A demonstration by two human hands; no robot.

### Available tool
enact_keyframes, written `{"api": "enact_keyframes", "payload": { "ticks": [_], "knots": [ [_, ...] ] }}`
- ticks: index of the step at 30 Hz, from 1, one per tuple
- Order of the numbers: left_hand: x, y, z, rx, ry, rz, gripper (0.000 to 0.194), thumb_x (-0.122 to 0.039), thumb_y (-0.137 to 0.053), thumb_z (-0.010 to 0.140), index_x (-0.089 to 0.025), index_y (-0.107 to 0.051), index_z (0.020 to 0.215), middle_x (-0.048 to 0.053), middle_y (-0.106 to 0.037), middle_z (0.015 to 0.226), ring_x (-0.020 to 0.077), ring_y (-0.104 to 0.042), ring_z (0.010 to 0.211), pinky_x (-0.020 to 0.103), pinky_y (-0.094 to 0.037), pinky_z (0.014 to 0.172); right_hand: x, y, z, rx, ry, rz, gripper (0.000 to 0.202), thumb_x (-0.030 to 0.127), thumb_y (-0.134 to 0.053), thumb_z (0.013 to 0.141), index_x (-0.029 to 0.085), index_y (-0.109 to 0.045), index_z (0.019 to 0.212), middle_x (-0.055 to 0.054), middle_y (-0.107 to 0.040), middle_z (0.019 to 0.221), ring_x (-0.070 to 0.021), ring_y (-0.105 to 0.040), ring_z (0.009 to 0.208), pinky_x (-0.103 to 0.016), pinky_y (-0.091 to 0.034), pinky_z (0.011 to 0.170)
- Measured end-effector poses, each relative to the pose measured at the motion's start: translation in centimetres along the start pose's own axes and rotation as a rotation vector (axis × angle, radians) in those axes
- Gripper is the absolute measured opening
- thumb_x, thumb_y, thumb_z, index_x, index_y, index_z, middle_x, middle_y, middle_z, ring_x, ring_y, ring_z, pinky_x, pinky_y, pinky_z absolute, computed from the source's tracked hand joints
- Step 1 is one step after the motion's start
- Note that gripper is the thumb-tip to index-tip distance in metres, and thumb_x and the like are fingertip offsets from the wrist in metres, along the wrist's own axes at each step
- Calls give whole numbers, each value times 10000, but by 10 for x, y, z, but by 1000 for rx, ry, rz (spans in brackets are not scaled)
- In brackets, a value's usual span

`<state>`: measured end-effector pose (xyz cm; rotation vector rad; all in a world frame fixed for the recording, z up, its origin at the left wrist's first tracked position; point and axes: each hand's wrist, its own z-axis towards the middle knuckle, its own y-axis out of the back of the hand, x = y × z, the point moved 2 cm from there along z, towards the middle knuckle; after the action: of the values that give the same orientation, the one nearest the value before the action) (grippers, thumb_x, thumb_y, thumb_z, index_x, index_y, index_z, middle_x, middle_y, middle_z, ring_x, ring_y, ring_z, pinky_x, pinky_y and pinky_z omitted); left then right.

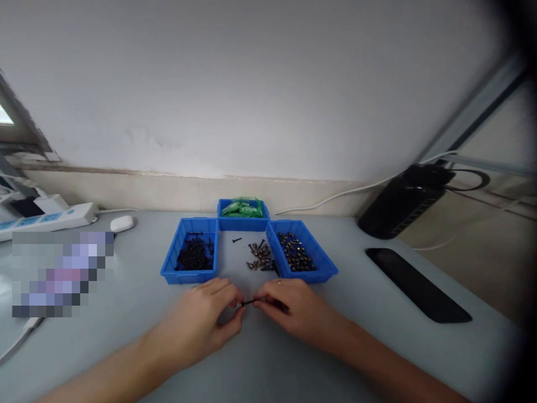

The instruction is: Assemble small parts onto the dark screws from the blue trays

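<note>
Between my two hands a thin black screw (249,302) lies level. My left hand (205,313) pinches its head end between thumb and fingertips. My right hand (289,308) is closed at the other end, with something dark partly hidden under its fingers. Just beyond my left hand, a blue bin (168,263) holds many black screws (194,254). Past my right hand, another blue bin (323,268) holds brass-and-dark small fasteners (297,254). A loose pile of similar pieces (260,254) lies between these bins, and a single black screw (237,240) lies apart from it.
At the back, a third blue bin (243,225) holds green plastic packets (242,208). On the right are a black bottle (403,201) and a flat black object (417,285). A power strip (79,214), a white earphone case (122,224) and a blurred-out device (62,274) sit left.
</note>
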<state>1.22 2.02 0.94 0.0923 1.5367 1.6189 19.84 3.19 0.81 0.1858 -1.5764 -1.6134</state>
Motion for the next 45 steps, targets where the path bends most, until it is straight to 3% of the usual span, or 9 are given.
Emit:
{"api": "enact_keyframes", "payload": {
  "ticks": [6, 10, 15, 19, 25, 30, 33, 36, 45],
  "knots": [
    [-4, -6, 0, 155, 28, 14, 88, -129, -495, 779, -173, -496, 702, -13, -556, 694, 126, -514, 620, 223, -337, 557, 10, -4, -2, -62, 191, 92, 101, 210, -528, 864, 169, -617, 838, 0, -637, 712, -116, -562, 660, -214, -388, 637],
    [-5, -6, -1, 165, 9, -4, 81, -114, -485, 753, -175, -483, 700, -17, -549, 693, 124, -508, 627, 223, -326, 557, 14, -4, -4, -92, 264, 102, 132, 229, -497, 887, 173, -616, 876, -5, -651, 731, -115, -563, 661, -215, -393, 643],
    [0, -4, -2, 92, 41, 5, 71, -125, -470, 766, -177, -505, 731, -14, -553, 689, 127, -503, 615, 228, -335, 560, 4, -2, -2, -93, 105, 21, 118, 230, -529, 860, 173, -633, 860, -6, -632, 683, -131, -565, 643, -225, -386, 612],
    [-1, -3, -3, 20, 20, -56, 83, -159, -462, 838, -175, -539, 812, 3, -568, 748, 132, -524, 657, 226, -380, 584, 2, -7, 0, 32, 16, 16, 100, 195, -527, 851, 168, -622, 838, -8, -640, 710, -136, -581, 666, -226, -381, 623],
    [-6, -1, -4, 62, -105, -93, 83, -182, -506, 878, -188, -567, 935, 20, -588, 884, 156, -569, 814, 253, -444, 709, 6, -12, 1, 138, -9, 87, 169, 183, -467, 871, 162, -562, 733, -4, -612, 690, -127, -554, 629, -221, -350, 575],
    [-1, -1, -3, 38, -66, -60, 97, -132, -526, 845, -183, -558, 920, 12, -600, 845, 153, -584, 754, 247, -447, 659, 7, -5, 3, 148, -76, 132, 103, 163, -508, 852, 168, -609, 831, 2, -630, 736, -126, -567, 677, -218, -373, 627],
    [1, -1, -4, 30, -76, 21, 46, -190, -519, 867, -182, -556, 894, 4, -593, 770, 157, -578, 684, 249, -425, 592, 8, -1, 2, 148, -109, 152, 105, 224, -534, 857, 182, -618, 904, 7, -636, 745, -131, -570, 698, -227, -385, 663],
    [0, -1, -4, 48, -102, 92, 120, -219, -474, 907, -179, -559, 832, 5, -588, 758, 163, -576, 699, 258, -413, 602, 9, -2, 0, 149, -82, 151, 148, 290, -511, 883, 186, -612, 854, 11, -631, 730, -127, -566, 676, -222, -374, 631],
    [1, 0, 0, 75, -89, 157, 186, -275, -460, 913, -179, -574, 801, 9, -580, 733, 163, -557, 683, 262, -400, 587, 6, 2, 1, 87, -86, 100, 119, 240, -501, 869, 184, -606, 863, 13, -612, 693, -120, -546, 641, -216, -363, 602]
  ]
}}
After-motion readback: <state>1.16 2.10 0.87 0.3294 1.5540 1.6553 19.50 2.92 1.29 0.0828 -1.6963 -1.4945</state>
